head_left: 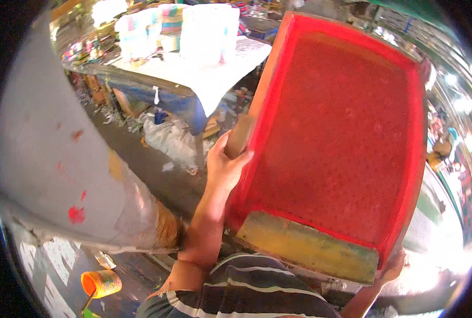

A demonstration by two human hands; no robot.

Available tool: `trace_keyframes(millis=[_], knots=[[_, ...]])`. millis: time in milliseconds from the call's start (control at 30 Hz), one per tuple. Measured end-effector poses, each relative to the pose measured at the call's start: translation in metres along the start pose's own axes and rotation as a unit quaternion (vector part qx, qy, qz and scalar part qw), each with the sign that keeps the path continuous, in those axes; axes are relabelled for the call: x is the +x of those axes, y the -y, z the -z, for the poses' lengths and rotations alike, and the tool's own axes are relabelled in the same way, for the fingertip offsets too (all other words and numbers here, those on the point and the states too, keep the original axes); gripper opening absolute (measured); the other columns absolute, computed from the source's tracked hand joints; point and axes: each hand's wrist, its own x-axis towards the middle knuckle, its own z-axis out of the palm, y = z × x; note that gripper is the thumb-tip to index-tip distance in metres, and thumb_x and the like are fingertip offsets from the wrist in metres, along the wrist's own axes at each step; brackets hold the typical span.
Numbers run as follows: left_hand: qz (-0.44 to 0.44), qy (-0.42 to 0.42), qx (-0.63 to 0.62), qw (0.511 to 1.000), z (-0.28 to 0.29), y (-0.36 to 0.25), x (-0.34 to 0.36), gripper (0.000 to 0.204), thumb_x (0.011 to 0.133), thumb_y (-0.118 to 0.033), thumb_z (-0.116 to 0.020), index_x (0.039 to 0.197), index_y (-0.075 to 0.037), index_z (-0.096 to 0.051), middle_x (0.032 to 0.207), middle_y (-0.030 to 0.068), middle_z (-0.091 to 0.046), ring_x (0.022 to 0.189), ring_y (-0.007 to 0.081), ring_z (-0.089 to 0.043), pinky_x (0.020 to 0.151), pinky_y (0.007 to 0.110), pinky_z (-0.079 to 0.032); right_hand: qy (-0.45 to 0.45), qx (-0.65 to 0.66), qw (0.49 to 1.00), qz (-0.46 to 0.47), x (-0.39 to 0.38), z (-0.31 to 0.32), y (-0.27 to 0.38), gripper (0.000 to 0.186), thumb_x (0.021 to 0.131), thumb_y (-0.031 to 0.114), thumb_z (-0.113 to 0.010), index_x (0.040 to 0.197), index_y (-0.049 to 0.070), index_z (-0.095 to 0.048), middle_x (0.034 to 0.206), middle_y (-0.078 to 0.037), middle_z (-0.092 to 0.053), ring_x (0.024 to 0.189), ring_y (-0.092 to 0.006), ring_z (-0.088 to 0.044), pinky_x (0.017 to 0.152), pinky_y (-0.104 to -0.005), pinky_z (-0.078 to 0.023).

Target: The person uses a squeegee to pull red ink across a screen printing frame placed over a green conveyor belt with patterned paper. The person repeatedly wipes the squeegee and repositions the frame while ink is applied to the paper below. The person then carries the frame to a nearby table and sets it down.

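Observation:
A large screen printing frame (342, 132) with a red, ink-stained mesh is held up tilted before my body. My left hand (226, 163) grips its left side at a small wooden block (240, 137), thumb on the red edge. At the lower right corner, my right hand (394, 267) is closed around the frame; its fingers are partly hidden behind the edge. Along the bottom edge of the frame runs a worn yellowish-green board (307, 246), close to my striped shirt.
A grey pillar (61, 159) with red paint spots stands close on my left. An orange tub (106, 283) with a stick in it sits at lower left. Beyond, a table (193, 79) carries white cloth and stacked fabric; plastic bags (172, 140) lie beneath. Bright, blurred long tables line the right.

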Motion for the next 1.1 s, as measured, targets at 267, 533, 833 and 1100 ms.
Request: trace_keyframes(millis=[267, 533, 833, 1100], knots=[[-0.057, -0.095, 0.026, 0.993, -0.016, 0.003, 0.135, 0.064, 0.086, 0.000, -0.092, 0.146, 0.005, -0.069, 0.129, 0.0072, -0.077, 0.116, 0.0165, -0.072, 0.105, 0.034, -0.056, 0.113, -0.172, 0.962, 0.178, 0.155, -0.148, -0.122, 0.047, 0.115, 0.039, -0.059, 0.134, -0.003, -0.069, 0.134, -0.015, -0.072, 0.124, -0.0300, -0.069, 0.109, -0.0465, -0.055], [-0.139, -0.257, 0.095, 0.951, 0.064, -0.050, 0.194, 0.056, 0.086, 0.004, -0.084, 0.140, 0.006, -0.072, 0.120, 0.0052, -0.078, 0.106, 0.0164, -0.073, 0.097, 0.032, -0.057, 0.230, -0.020, 0.971, -0.068, 0.208, -0.378, -0.202, 0.037, 0.115, 0.031, -0.057, 0.124, -0.001, -0.072, 0.121, -0.010, -0.073, 0.113, -0.0240, -0.070, 0.103, -0.0424, -0.055], [-0.179, -0.512, 0.080, 0.837, 0.236, -0.075, 0.190, 0.058, 0.087, 0.005, -0.083, 0.143, 0.006, -0.070, 0.120, 0.0085, -0.079, 0.106, 0.0165, -0.074, 0.097, 0.032, -0.058, 0.495, 0.082, 0.851, -0.158, 0.132, -0.725, -0.337, 0.048, 0.115, 0.041, -0.050, 0.122, -0.002, -0.072, 0.116, -0.012, -0.075, 0.109, -0.0255, -0.072, 0.101, -0.0417, -0.056], [-0.151, -0.676, 0.258, 0.674, 0.313, -0.122, 0.132, 0.054, 0.089, -0.001, -0.086, 0.141, 0.004, -0.072, 0.123, 0.0102, -0.081, 0.106, 0.0193, -0.077, 0.099, 0.036, -0.060, 0.672, 0.105, 0.694, -0.237, -0.023, -0.918, -0.458, 0.050, 0.114, 0.042, -0.053, 0.123, -0.004, -0.073, 0.106, -0.012, -0.076, 0.097, -0.0258, -0.072, 0.093, -0.0427, -0.058]])
